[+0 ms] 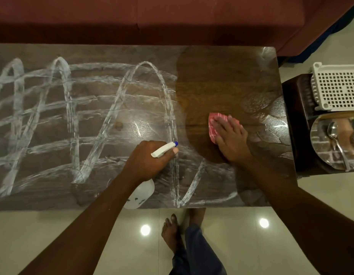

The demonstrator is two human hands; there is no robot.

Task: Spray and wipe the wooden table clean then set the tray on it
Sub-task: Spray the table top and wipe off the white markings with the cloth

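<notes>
The long wooden table [221, 76] carries white chalky streaks across its left and middle; a darker patch on the right shows bare wood. My left hand [150, 159] grips a white spray bottle [141, 193] by its neck, with the blue-tipped nozzle pointing right over the table's front. My right hand [229, 137] lies flat on a pink checked cloth [215, 121], pressing it onto the darker patch. The round shiny metal tray [328, 155], holding a spoon, rests on a dark side stand to the right of the table.
A white perforated plastic basket [338, 88] sits on the dark stand [299, 116] behind the tray. A maroon sofa [152, 16] runs along the table's far edge. My bare feet [172, 231] stand on glossy cream floor tiles at the near edge.
</notes>
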